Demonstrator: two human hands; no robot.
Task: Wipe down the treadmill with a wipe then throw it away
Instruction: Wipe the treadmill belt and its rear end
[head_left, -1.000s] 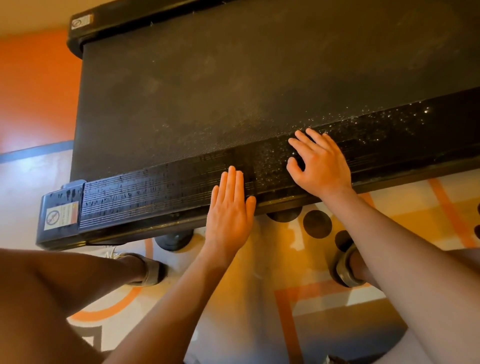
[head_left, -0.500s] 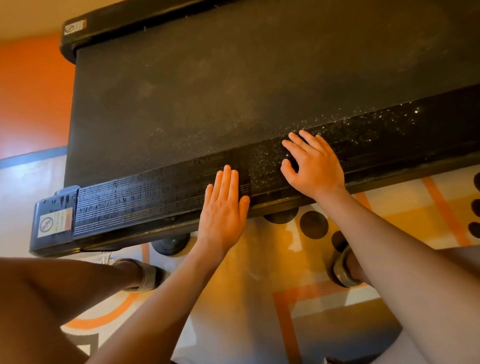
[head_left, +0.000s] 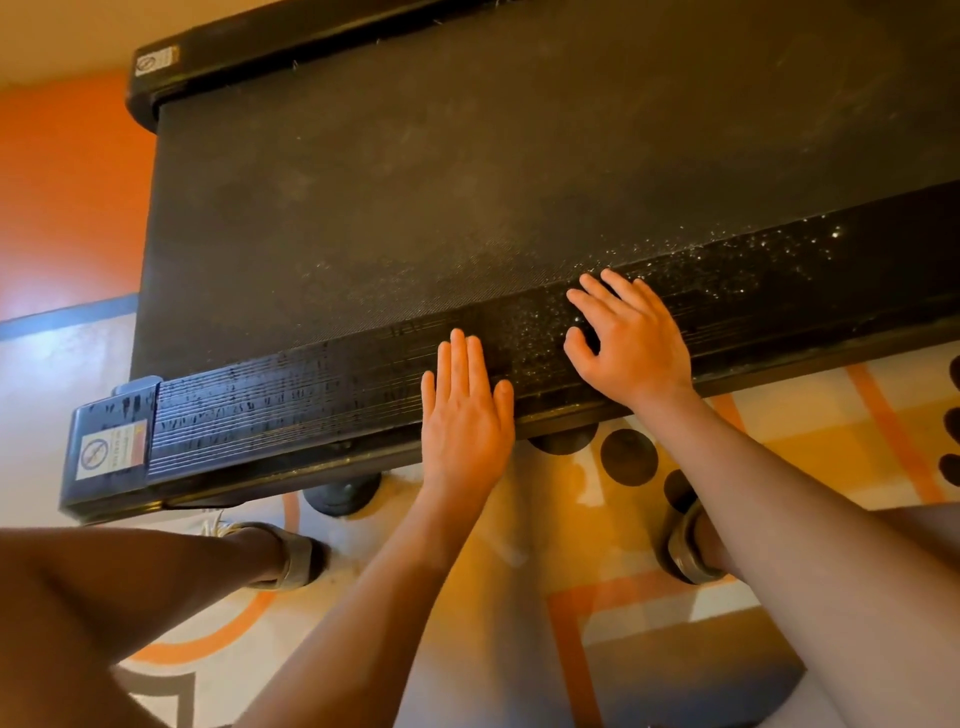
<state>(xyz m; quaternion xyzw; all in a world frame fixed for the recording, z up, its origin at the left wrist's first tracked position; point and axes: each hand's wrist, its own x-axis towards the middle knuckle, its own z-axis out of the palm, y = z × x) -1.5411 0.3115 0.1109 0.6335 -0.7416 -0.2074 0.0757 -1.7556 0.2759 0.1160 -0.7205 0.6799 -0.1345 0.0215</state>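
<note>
— Since the head view shows no wipe, where is it?
— Can't tell; maybe under the right hand (head_left: 631, 338), which lies spread, fingers slightly bent, on the rail (head_left: 249, 410) of the treadmill (head_left: 467, 182).
— And the left hand (head_left: 465, 410)?
— Flat, fingers straight and together, holding nothing, braced on the same rail.
— How to wipe well?
— I'd press evenly and draw long strokes along the ribs, through the white specks (head_left: 753, 254) to the right.
</note>
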